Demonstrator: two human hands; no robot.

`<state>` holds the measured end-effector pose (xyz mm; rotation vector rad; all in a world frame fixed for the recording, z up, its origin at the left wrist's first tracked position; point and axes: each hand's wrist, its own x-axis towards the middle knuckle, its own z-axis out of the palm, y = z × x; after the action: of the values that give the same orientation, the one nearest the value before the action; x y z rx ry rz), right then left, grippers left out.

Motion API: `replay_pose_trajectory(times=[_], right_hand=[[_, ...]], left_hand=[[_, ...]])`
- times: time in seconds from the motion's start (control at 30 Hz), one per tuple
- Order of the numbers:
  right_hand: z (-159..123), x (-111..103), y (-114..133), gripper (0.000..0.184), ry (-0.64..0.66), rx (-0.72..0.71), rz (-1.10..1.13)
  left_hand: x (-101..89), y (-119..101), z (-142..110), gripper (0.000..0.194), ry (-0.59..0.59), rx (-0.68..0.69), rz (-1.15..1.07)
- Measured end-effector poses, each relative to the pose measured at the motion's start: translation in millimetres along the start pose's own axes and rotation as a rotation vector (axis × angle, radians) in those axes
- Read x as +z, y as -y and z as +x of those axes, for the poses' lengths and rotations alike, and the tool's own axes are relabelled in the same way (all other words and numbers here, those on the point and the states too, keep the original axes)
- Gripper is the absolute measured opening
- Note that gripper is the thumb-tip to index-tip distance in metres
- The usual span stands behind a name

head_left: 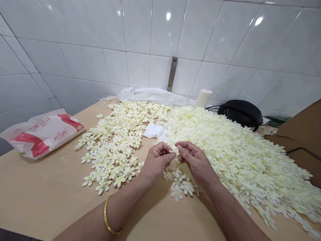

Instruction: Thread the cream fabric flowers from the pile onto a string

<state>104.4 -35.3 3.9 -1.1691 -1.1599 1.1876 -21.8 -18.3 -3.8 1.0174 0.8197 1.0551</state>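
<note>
In the head view my left hand [157, 160] and my right hand [197, 164] meet in the middle, thumbs and forefingers pinched. Between their fingertips is a small pale-yellow artificial flower [175, 151], partly hidden by the fingers. Loose flower heads [177, 191] lie on the table just below my right hand. To the left spreads a thinner layer of flower heads [114, 170] with yellow centres. On the right, close to my right hand and forearm, a large heap of paler flower heads [245, 164] covers the table.
A red-and-white plastic package [47, 134] lies on the table [60, 194] at left. Crumpled white tissue [155, 131] sits between the flower piles. Behind them are white sheeting [152, 96], a white cylinder [202, 98] and a black bag [240, 113]. Brown cardboard [301, 134] stands at right.
</note>
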Motion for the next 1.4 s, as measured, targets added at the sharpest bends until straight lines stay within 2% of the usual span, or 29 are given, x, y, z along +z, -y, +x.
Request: replay_pose_trajectory(times=[0.1,0.2,0.3,0.43,0.57,0.77,0.97,1.07,1.27,1.4], right_hand=[[0.1,-1.4,0.1,0.026,0.057,0.062,0.031],[-1.6,-1.7,0.1,0.020,0.057,-0.009,-0.081],[-4.2,0.4,-1.2,0.020,0.003,-0.098,-0.224],[-6.1,3.5,-3.0,0.026,-0.036,-0.135,-0.405],[-5.8,4.5,-2.9,0.035,-0.081,-0.147,-0.466],[-3.5,3.3,-4.0,0.041,-0.083,-0.110,-0.402],[-2.0,-1.1,-4.3,0.034,0.075,-0.061,-0.170],[-2.0,-3.6,-1.6,0.029,0.111,-0.039,-0.136],[0.7,-9.6,1.9,0.038,0.035,-0.070,-0.222],[1.6,-9.8,7.3,0.041,-0.004,-0.045,-0.144]], left_hand=[[0.1,-2.0,-1.0,0.017,0.006,0.043,0.009],[0.7,-2.3,-0.9,0.017,0.002,0.055,0.008],[0.7,0.3,1.7,0.021,-0.018,-0.020,-0.059],[0.4,1.9,4.2,0.030,0.018,-0.167,-0.188],[0.9,1.1,4.1,0.027,0.062,-0.228,-0.304],[0.7,2.5,3.7,0.022,0.073,-0.209,-0.304],[-1.1,0.2,3.5,0.022,-0.006,-0.087,-0.178],[-2.5,-1.5,4.9,0.022,-0.071,-0.062,-0.220],[-6.4,-4.8,8.0,0.022,-0.117,-0.053,-0.297],[-7.0,-4.6,7.0,0.019,-0.108,-0.078,-0.285]])
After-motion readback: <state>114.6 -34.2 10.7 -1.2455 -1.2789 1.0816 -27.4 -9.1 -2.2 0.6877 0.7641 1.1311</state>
